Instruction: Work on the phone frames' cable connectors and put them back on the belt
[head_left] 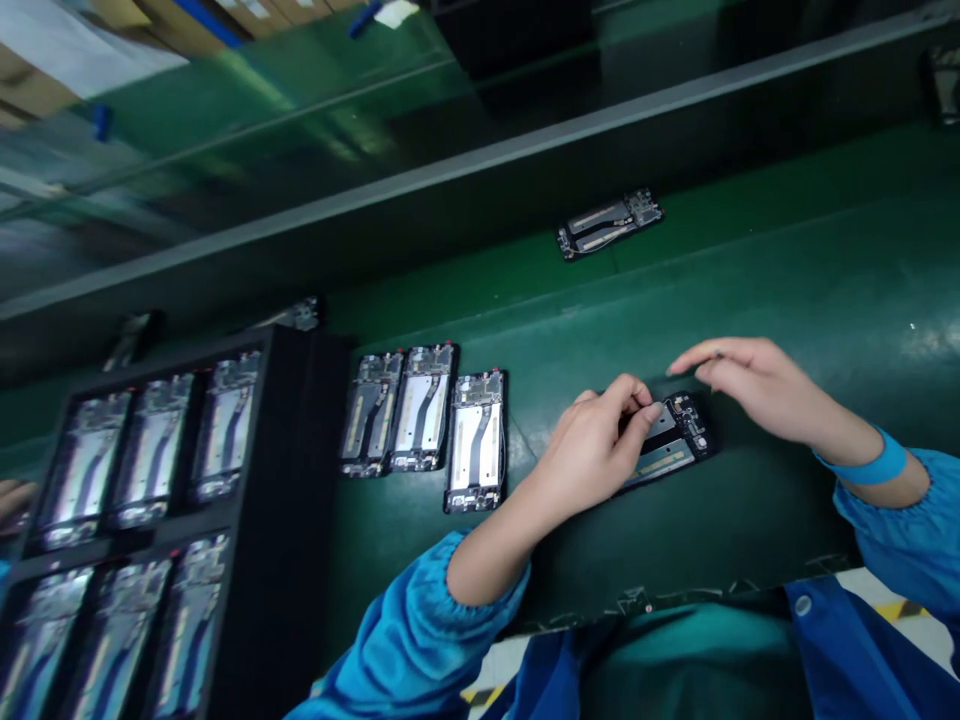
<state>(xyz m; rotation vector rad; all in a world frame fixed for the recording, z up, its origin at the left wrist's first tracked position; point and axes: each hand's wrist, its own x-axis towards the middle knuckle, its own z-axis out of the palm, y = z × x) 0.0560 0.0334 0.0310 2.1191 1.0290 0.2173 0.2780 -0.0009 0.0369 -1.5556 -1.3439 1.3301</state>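
An opened phone body (666,455) lies face down on the green work mat in front of me, its metal plate and circuit parts showing. My left hand (600,435) is over its left part, thumb and forefinger pinched together at its upper edge. Whatever is in that pinch is too small or hidden to make out. Just above the phone's right end hovers my right hand (757,385), thumb and forefinger stretched out and slightly apart, with nothing visible held. A blue band (862,460) circles the right wrist.
Left of my hands lie three similar phone bodies (476,440). A black compartment tray (277,480) with several more stands farther left. Another phone body (609,224) lies at the back, before a raised ledge (480,170). Another person's hand (13,497) shows at the left edge.
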